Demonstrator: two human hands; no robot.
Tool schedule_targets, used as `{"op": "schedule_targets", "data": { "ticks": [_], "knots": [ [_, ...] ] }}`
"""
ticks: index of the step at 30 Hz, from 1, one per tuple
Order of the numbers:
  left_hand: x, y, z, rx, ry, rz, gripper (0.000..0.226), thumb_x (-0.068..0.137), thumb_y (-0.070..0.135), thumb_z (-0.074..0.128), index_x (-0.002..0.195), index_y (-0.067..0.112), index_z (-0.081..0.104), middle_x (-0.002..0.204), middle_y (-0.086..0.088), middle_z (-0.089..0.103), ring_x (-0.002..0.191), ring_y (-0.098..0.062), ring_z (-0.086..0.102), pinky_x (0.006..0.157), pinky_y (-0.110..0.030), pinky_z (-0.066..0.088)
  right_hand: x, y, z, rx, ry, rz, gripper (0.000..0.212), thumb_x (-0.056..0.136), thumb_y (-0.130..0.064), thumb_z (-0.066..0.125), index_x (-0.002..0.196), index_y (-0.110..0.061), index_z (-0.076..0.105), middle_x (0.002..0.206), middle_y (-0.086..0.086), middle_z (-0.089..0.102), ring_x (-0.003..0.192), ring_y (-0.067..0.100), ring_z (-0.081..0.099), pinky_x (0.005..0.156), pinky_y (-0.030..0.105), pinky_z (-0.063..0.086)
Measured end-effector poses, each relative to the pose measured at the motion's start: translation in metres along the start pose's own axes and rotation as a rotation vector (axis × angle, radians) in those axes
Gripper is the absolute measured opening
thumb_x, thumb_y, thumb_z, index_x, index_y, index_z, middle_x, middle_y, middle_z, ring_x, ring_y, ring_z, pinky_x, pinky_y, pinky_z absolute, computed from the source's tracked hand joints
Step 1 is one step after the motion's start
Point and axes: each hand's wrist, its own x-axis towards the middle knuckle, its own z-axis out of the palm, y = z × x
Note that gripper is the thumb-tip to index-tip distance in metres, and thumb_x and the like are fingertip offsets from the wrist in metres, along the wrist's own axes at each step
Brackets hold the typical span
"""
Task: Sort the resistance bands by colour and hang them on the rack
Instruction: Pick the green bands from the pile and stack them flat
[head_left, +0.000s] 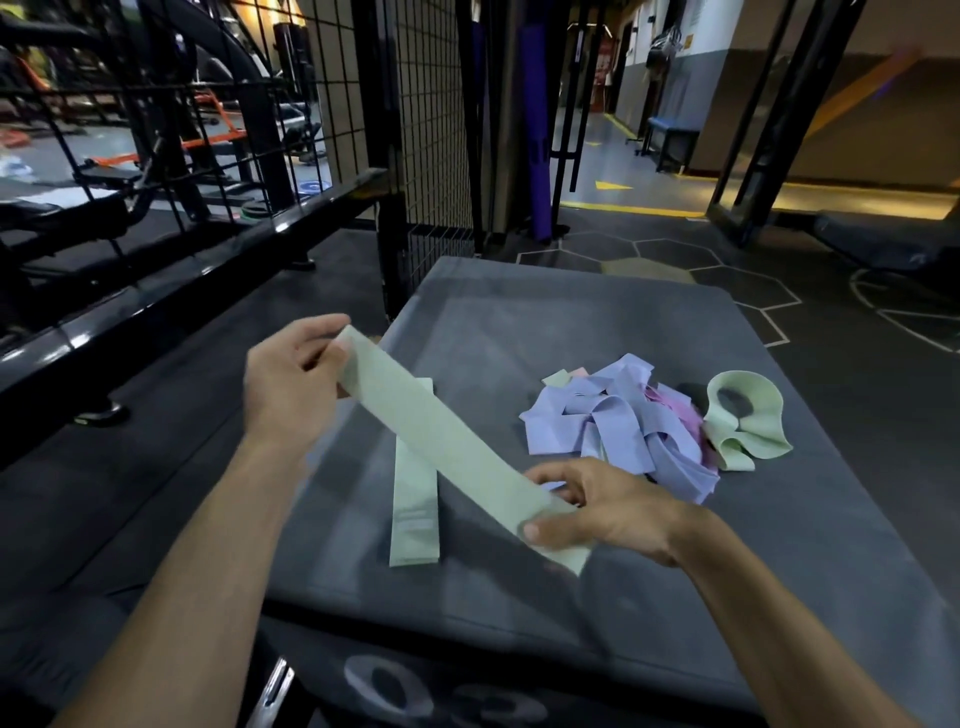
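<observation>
A pale green resistance band (447, 441) is stretched flat between both my hands above a grey padded box (571, 322). My left hand (291, 379) grips its far end and my right hand (602, 509) pinches its near end. Under it another pale green band (414, 514) lies flat on the box. To the right sits a tangled heap of lilac bands (618, 431) with pink bands (675, 410) underneath, and a curled pale green band (743, 421) lies at the heap's right side.
A black wire grid rack (208, 104) with a black rail stands to the left and behind the box. Dark rubber floor surrounds the box. Gym machines are behind the grid, a black frame post (758, 135) stands at the right, and a purple padded post (537, 119) behind.
</observation>
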Motion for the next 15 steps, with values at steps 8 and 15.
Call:
{"op": "schedule_targets", "data": {
  "ticks": [8, 15],
  "knots": [
    [0.010, -0.026, -0.031, 0.101, -0.079, -0.124, 0.017, 0.097, 0.010, 0.066, 0.090, 0.024, 0.072, 0.085, 0.007, 0.076, 0.081, -0.018, 0.068, 0.074, -0.038, 0.056, 0.006, 0.012, -0.012, 0.070, 0.208, 0.158, 0.010, 0.093, -0.003, 0.062, 0.103, -0.005, 0.065, 0.083, 0.008, 0.073, 0.074, 0.028, 0.074, 0.069, 0.034, 0.061],
    [0.007, -0.022, -0.048, 0.162, -0.307, -0.172, 0.015, 0.094, 0.012, 0.069, 0.089, 0.024, 0.077, 0.084, -0.010, 0.065, 0.065, -0.005, 0.056, 0.066, -0.023, 0.039, 0.016, 0.018, -0.026, -0.518, 0.583, 0.161, 0.004, 0.083, -0.027, 0.074, 0.083, -0.031, 0.073, 0.074, -0.015, 0.063, 0.072, 0.007, 0.059, 0.060, 0.016, 0.038]
  ]
}}
